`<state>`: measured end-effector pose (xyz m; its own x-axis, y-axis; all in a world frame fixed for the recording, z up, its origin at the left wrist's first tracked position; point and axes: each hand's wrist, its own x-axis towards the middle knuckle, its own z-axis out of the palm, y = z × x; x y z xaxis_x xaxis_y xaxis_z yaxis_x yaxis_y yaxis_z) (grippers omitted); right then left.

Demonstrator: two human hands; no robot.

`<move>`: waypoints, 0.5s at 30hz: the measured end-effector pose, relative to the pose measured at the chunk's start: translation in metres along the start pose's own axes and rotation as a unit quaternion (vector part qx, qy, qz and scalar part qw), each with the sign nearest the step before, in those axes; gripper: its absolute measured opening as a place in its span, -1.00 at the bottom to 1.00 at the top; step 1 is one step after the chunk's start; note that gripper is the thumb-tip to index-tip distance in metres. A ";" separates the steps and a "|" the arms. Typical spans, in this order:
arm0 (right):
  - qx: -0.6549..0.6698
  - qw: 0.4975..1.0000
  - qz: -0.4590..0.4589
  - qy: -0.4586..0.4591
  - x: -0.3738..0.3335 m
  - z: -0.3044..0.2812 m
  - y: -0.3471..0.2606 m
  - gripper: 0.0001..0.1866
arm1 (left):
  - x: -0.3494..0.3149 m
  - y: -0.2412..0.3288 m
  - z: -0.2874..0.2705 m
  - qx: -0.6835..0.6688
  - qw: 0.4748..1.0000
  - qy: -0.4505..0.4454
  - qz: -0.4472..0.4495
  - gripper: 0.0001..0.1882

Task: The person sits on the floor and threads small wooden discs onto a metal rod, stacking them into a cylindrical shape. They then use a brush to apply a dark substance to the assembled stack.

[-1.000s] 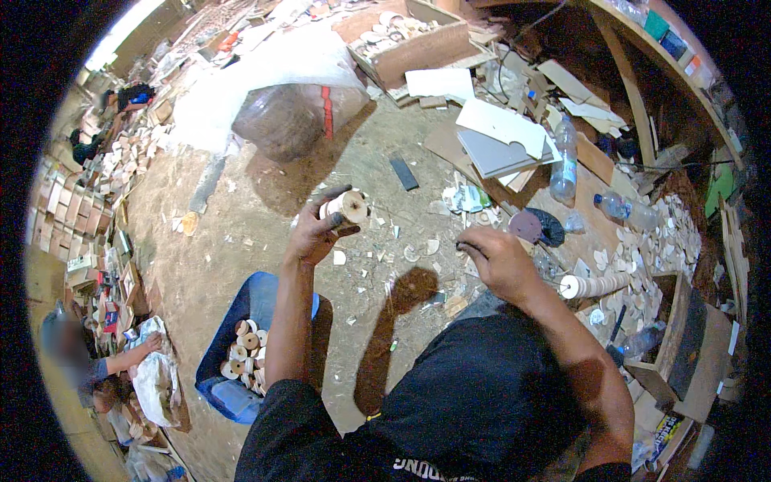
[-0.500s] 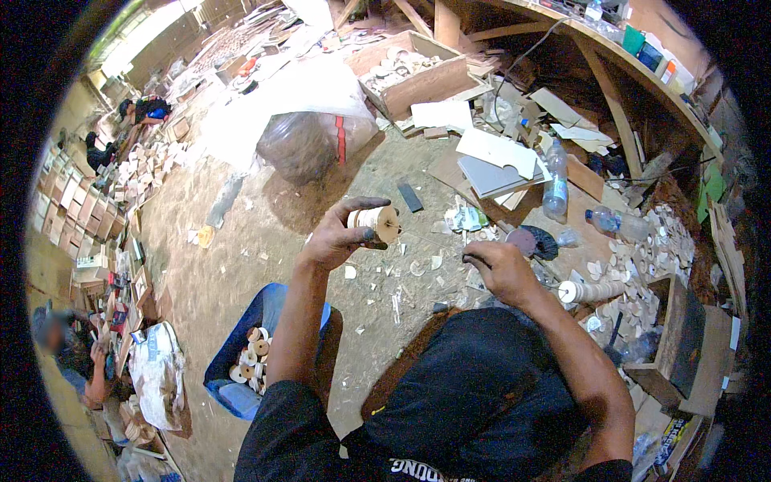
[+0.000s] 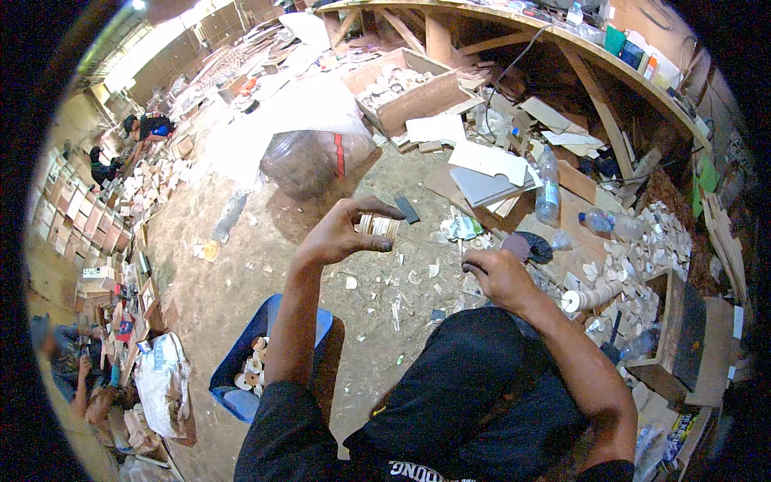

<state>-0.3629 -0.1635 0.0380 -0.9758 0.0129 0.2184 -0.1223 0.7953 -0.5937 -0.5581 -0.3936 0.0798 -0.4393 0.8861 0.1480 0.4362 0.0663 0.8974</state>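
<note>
My left hand (image 3: 333, 234) is closed around a short stack of pale wooden discs (image 3: 376, 226), fingers above it and thumb below. To its right, my right hand (image 3: 506, 277) is pinched, thumb against fingers; what it grips, if anything, is too small to make out. Just beyond that hand lies a round purplish-brown disc (image 3: 516, 246) beside a black bundle. A longer row of pale discs (image 3: 593, 296) rests on the scraps right of my right forearm. Beside my left forearm stands a blue plastic bin (image 3: 227, 359) with loose wooden discs (image 3: 252, 371) in it.
A large white sack (image 3: 309, 100) stands ahead, near a wooden crate (image 3: 418, 100) of pieces. Board offcuts (image 3: 491, 165) and plastic bottles (image 3: 548, 189) lie to the right, under a workbench (image 3: 642, 84). Another person (image 3: 72, 365) sits at the far left by stacked wood blocks.
My left hand has turned the disc stack, so its end face no longer shows, and its fingers are straighter. My right hand stays nearly in place. The whole view has shifted slightly.
</note>
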 end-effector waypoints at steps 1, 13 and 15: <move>0.011 1.000 -0.015 0.004 0.000 0.000 0.000 -0.86 | -0.001 0.005 -0.002 -0.008 1.000 -0.007 -0.001 -0.52; -0.012 0.999 -0.020 0.029 -0.004 -0.004 0.005 -0.84 | 0.001 0.003 0.005 -0.179 0.981 -0.008 -0.071 -0.47; -0.009 1.000 -0.028 0.010 -0.004 -0.005 0.005 -0.83 | 0.000 0.002 0.008 -0.199 0.977 0.007 -0.074 -0.48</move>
<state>-0.3583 -0.1569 0.0379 -0.9636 -0.0189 0.2667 -0.1727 0.8054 -0.5670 -0.5513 -0.3899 0.0786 -0.4857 0.8741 0.0078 0.0283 0.0068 0.9996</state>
